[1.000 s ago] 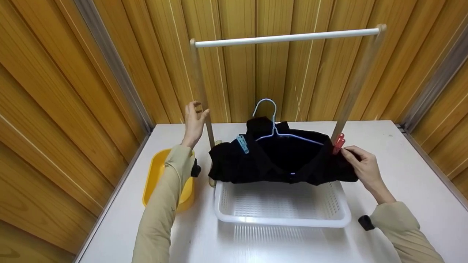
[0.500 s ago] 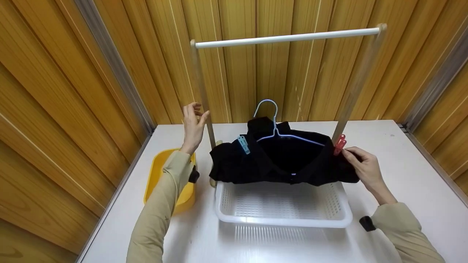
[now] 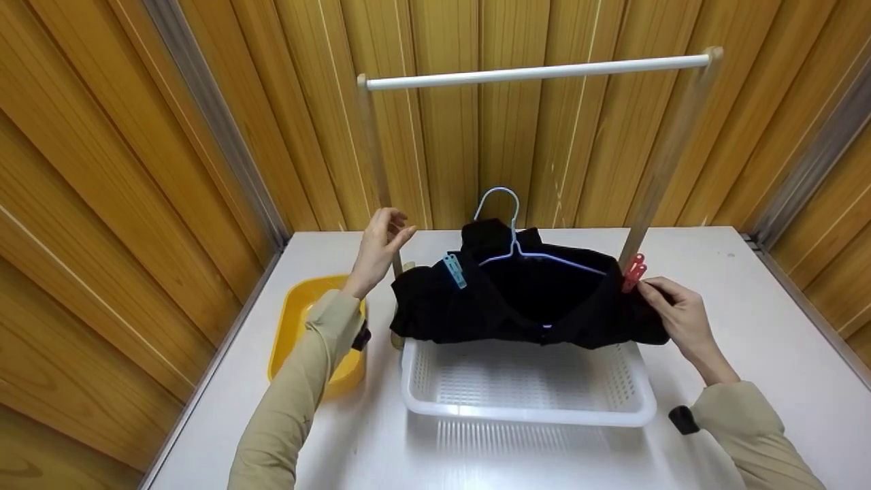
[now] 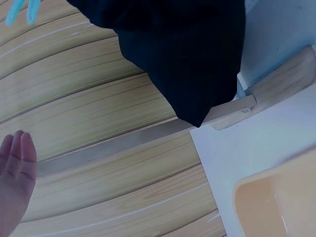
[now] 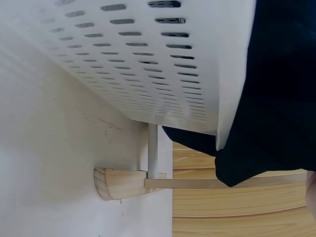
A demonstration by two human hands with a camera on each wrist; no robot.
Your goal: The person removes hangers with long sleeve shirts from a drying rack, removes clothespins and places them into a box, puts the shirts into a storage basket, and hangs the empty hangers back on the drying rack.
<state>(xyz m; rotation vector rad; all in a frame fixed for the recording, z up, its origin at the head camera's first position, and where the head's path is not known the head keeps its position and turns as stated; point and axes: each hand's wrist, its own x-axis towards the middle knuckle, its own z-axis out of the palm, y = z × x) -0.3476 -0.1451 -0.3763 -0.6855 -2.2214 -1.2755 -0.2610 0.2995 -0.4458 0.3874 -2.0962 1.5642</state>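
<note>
A black collared shirt (image 3: 442,306) lies spread over the rear part of a white basket, with a light-blue wire hanger (image 3: 512,235) inside its neck opening. On its left shoulder part sits a blue clothespin (image 3: 454,271); a red clothespin (image 3: 633,273) sits on the right one. My right hand (image 3: 684,320) pinches the shirt's right side between thumb and forefinger, just below the red clothespin. Raised beside the left rack post, my left hand (image 3: 381,252) has loosely bent fingers and holds nothing. In the left wrist view, part of that left hand (image 4: 17,173) shows apart from the shirt.
The white perforated basket (image 3: 531,412) stands on the white table (image 3: 381,442). Around the shirt rises a rack with wooden posts and a white top rod (image 3: 537,72). A yellow bin (image 3: 289,320) stands at left, partly behind my left forearm. Wood-panelled walls (image 3: 503,150) enclose the table.
My left hand has shifted right and a little down, toward the shirt. My right hand stays at the shirt's right side, and the shirt has hardly moved.
</note>
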